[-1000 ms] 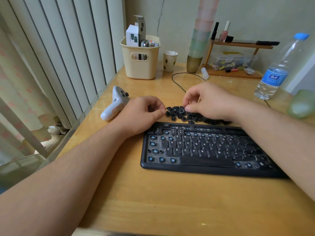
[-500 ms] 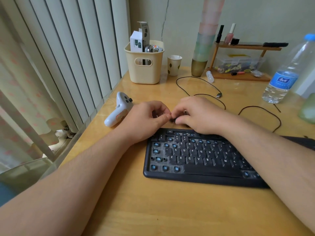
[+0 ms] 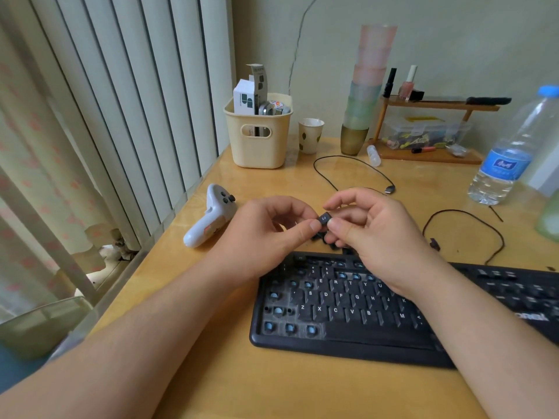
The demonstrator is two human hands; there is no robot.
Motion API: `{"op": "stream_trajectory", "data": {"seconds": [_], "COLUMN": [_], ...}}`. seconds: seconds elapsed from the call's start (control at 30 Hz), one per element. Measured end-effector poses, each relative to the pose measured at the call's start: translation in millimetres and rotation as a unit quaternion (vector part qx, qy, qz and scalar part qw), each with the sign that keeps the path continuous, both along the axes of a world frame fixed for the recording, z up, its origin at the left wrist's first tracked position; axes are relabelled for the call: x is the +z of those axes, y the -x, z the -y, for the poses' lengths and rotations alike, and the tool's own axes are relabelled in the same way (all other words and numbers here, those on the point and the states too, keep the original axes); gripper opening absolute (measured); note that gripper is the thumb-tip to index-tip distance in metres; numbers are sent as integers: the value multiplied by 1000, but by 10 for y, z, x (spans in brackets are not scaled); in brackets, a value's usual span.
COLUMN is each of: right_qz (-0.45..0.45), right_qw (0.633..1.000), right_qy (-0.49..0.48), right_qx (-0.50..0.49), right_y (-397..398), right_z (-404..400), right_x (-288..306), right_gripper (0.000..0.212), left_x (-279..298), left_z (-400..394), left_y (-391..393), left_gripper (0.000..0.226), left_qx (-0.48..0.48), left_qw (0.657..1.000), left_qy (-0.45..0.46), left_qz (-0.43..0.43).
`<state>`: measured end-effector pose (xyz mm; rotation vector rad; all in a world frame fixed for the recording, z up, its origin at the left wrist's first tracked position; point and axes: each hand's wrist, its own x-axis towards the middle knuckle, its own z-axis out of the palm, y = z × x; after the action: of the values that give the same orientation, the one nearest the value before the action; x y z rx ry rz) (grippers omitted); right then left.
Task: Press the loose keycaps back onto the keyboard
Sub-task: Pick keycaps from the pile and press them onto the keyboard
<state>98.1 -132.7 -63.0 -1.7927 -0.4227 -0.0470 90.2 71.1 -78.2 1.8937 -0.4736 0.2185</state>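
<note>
Your left hand [image 3: 272, 234] and right hand [image 3: 372, 234] pinch one keycap [image 3: 323, 219] together, mid-frame, above keyboard [image 3: 348, 306]. Likely light, rigid, slick (easy to drop): hold by side edges, legend up. Loose keycaps [image 3: 322, 237] lie beneath. Glossy wooden desk [image 3: 287, 385]; blinds upper left.

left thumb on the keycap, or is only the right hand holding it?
Touching. The head view shows the left hand with its thumb tip pressed against the keycap, while the right hand pinches the same cap from the other side.
</note>
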Motion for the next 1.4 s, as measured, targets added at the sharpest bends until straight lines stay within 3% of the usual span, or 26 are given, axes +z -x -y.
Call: {"op": "stream_trajectory", "data": {"seconds": [0.47, 0.63, 0.87, 1.0, 1.1, 1.23, 1.4], "right_qz": [57, 95, 170, 261, 180, -66, -114], "right_qw": [996, 990, 959, 902, 892, 927, 907], "right_qy": [66, 96, 219, 337, 411, 369, 404], "right_qx": [3, -37, -58, -66, -55, 15, 33], "right_y": [74, 42, 119, 90, 16, -92, -165], "right_z": [-24, -71, -67, -97, -84, -66, -154], "right_x": [-4, 24, 27, 74, 215, 304, 296], "right_gripper": [33, 26, 17, 10, 3, 8, 7], "left_x": [-44, 5, 12, 11, -38, -90, -115], "left_z": [-66, -128, -118, -99, -159, -232, -255], "left_y": [-35, -65, -41, -8, -55, -135, -181], "left_gripper": [12, 18, 19, 23, 25, 26, 21], "left_qx": [30, 1, 9, 16, 37, 99, 111], "left_qw": [997, 999, 998, 996, 992, 982, 975], "left_qy": [-70, -12, -54, -77, -108, -159, -186], "left_qz": [26, -41, -44, -44, -46, -40, -56]}}
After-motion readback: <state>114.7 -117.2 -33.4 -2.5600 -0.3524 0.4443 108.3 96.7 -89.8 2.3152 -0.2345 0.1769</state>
